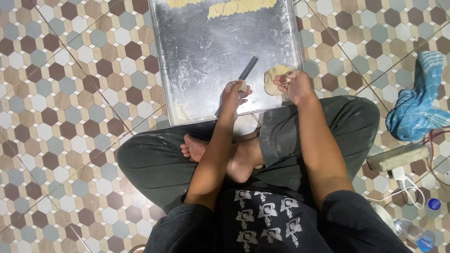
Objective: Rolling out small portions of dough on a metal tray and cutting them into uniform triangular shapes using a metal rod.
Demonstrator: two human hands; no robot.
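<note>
I sit cross-legged on a tiled floor with a large metal tray (187,51) in front of me. My left hand (233,95) pinches a small piece of pale dough (243,86) near the tray's front edge, right beside a dark flat knife (247,69) that lies slanted on the tray. My right hand (294,85) grips a larger lump of yellowish dough (273,77) at the tray's front right corner. Rows of cut dough pieces (239,6) lie at the tray's far end.
A blue checked cloth (419,100) lies crumpled on the floor at right. Below it are a grey rectangular block (397,157), a white charger with cable (401,175) and a plastic bottle with a blue cap (415,233). My bare feet (194,149) rest just behind the tray.
</note>
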